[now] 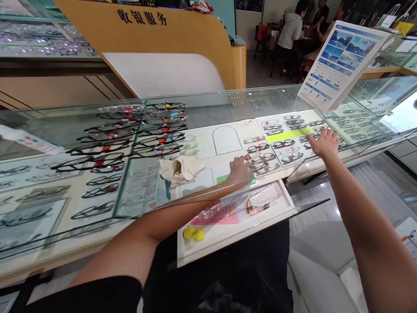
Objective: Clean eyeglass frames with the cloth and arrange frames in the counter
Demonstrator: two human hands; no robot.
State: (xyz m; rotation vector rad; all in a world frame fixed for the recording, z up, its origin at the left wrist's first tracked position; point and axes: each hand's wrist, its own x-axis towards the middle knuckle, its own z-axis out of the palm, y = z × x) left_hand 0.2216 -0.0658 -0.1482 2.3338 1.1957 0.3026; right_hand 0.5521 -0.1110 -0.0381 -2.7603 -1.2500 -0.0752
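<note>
Far right on the glass desk [211, 104]: right hand [322, 141] flat, fingers spread open, on white tray of spectacle frames [264, 118] beside yellow-green strip [288, 135].
Middle: left hand [239, 169], fingers bent at the tray's near-left corner over green card [224, 178]; grip cannot be told.
Left of it: crumpled cream cloth [180, 168].
Near: white drawer [228, 237] with two yellow balls [193, 234].

— Where is the tabletop [228, 104] open?
— Along its bare far strip, and between the cloth [180, 168] and the left hand [241, 170].
— What blocks?
— Rows of black frames [130, 130] on the left, the tilted sign [340, 65] beyond the right hand [324, 141], and the pulled-out tray [208, 248] at the near edge.
</note>
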